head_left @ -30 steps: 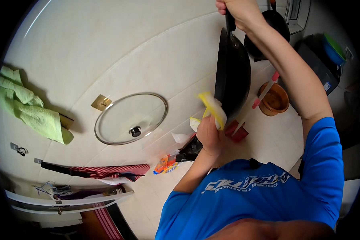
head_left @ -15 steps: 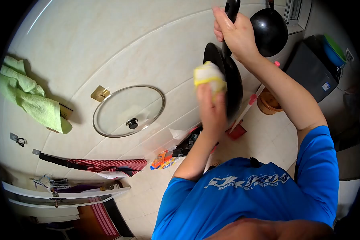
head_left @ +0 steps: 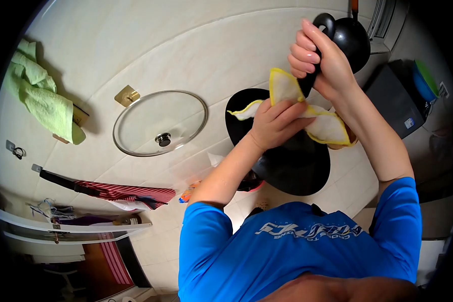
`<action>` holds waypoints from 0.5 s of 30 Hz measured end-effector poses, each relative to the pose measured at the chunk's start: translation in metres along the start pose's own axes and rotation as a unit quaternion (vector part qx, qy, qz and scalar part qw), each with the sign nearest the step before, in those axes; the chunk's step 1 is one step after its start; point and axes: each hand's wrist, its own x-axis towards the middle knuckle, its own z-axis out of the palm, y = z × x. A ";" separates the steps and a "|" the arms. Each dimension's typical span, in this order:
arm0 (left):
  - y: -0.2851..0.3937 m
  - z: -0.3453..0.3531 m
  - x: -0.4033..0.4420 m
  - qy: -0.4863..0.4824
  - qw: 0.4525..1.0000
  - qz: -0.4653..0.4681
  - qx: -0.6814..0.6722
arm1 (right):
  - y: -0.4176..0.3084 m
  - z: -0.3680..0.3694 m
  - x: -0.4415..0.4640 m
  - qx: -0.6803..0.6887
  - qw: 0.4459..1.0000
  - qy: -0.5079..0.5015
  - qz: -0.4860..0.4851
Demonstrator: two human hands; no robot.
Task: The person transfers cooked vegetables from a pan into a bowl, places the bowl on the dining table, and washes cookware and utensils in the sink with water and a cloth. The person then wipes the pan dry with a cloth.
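Observation:
My right hand point(head_left: 324, 58) is wrapped round the black handle point(head_left: 308, 83) of a black pan point(head_left: 299, 163), holding it up with the handle at the top. The pan's broad dark face hangs below, tilted. My left hand point(head_left: 279, 122) presses a white cloth with yellow edging point(head_left: 286, 89) against the pan close to the base of the handle. The cloth is bunched under my fingers, and its corners spread out above and to both sides. My left hand and the cloth hide part of the pan.
On the tiled wall hang a glass lid point(head_left: 151, 123), a green towel point(head_left: 48, 103), a striped red cloth point(head_left: 131, 195) and another black pan point(head_left: 351, 45). To the right stands a dark grey cabinet point(head_left: 387, 98) with blue and green basins point(head_left: 426, 80).
The pan has turned so its broad face shows, and my right hand has moved right and down with it. My left hand has moved the cloth towards the handle, where it is spread out more.

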 end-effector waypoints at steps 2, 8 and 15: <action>0.006 -0.007 -0.017 -0.057 0.964 -0.257 -0.025 | -0.003 -0.007 -0.006 0.040 0.998 -0.054 0.018; 0.001 -0.012 0.002 -0.051 0.981 -0.154 0.103 | -0.002 -0.006 -0.019 0.055 0.997 -0.050 0.025; -0.032 -0.022 -0.045 -0.112 0.955 -0.244 0.122 | -0.010 -0.010 -0.027 0.002 0.998 -0.057 -0.038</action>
